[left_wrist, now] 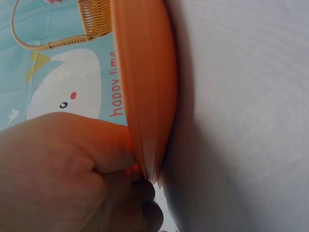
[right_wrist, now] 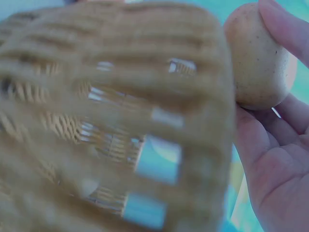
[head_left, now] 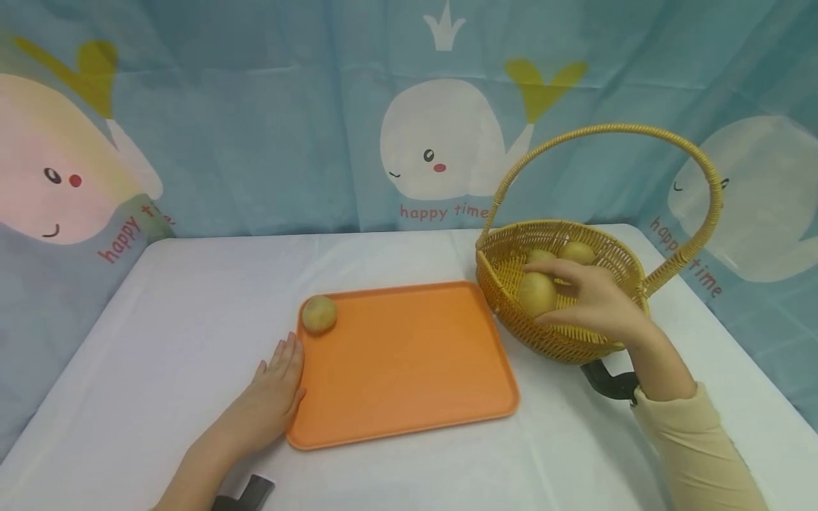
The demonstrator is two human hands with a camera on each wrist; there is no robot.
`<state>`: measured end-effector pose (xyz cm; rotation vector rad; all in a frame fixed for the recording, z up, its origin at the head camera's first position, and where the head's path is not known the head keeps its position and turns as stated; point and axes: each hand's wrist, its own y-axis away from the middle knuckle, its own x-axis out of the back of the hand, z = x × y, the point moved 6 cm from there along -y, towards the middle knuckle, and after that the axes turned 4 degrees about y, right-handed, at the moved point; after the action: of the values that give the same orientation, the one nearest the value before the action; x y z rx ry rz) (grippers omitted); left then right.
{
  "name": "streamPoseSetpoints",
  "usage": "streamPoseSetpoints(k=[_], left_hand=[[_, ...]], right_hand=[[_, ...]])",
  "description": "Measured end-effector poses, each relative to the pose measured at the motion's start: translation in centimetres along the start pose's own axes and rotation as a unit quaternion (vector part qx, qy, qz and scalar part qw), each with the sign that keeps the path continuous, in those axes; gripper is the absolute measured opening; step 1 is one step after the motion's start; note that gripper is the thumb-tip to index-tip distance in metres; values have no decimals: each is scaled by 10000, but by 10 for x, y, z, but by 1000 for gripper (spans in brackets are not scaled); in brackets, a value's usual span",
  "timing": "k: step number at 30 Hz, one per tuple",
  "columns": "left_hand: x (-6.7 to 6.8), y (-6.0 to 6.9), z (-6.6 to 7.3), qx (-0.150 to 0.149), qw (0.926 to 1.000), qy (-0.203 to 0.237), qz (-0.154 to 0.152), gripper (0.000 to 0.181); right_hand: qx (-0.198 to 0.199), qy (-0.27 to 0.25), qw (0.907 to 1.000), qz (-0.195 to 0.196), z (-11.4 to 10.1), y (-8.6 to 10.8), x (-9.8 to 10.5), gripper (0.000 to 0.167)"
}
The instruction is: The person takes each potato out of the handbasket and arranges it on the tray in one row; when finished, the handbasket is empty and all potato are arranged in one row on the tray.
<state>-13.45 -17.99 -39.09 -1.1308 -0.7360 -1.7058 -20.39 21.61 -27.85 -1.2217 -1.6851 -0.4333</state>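
My right hand [head_left: 597, 301] reaches over the basket rim with thumb and fingers around a round, potato-like item [head_left: 537, 294]. The right wrist view shows this speckled tan item [right_wrist: 258, 58] between the thumb and fingers of the hand [right_wrist: 282, 179], beside the blurred basket wall [right_wrist: 203, 125]. My left hand [head_left: 265, 401] rests along the left edge of the orange tray [head_left: 409, 362], fingers extended. In the left wrist view, the hand [left_wrist: 72, 169] touches the tray's side [left_wrist: 149, 87]. Another potato-like item [head_left: 319, 314] sits in the tray's back left corner.
The wicker basket [head_left: 549, 348] with a tall arched handle [head_left: 620, 128] stands to the right of the tray, holding more round items [head_left: 577, 253]. A white cloth [head_left: 211, 305] covers the table. Behind hangs a blue curtain [head_left: 268, 156] with whale prints.
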Motion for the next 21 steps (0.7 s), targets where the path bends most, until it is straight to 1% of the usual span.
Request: streamPoseSetpoints(k=[2,7,12,14,18,21], left_hand=[[0,0,0,13,10000,12,9,62],[0,2,-1,44,10000,30,10,63],[0,3,-1,71,10000,32,16,63],[0,3,0,68,10000,30,24,63],[2,3,2,62,10000,28,24,62],[3,3,3,93,9999,56,9,62]], right_hand=[[58,-12,10000,-65,-4,-3,-4,64],[147,-474,9984,-266,-13,-10,-15,62],[482,-786,9953,-300,-25,-20,-26,61],[550,-897,9938,-354,-29,-24,-31,61],[460,-987,9928,-499,-37,-32,-42,63],[511,-1014,9918,-589,-46,-39,-50,64]])
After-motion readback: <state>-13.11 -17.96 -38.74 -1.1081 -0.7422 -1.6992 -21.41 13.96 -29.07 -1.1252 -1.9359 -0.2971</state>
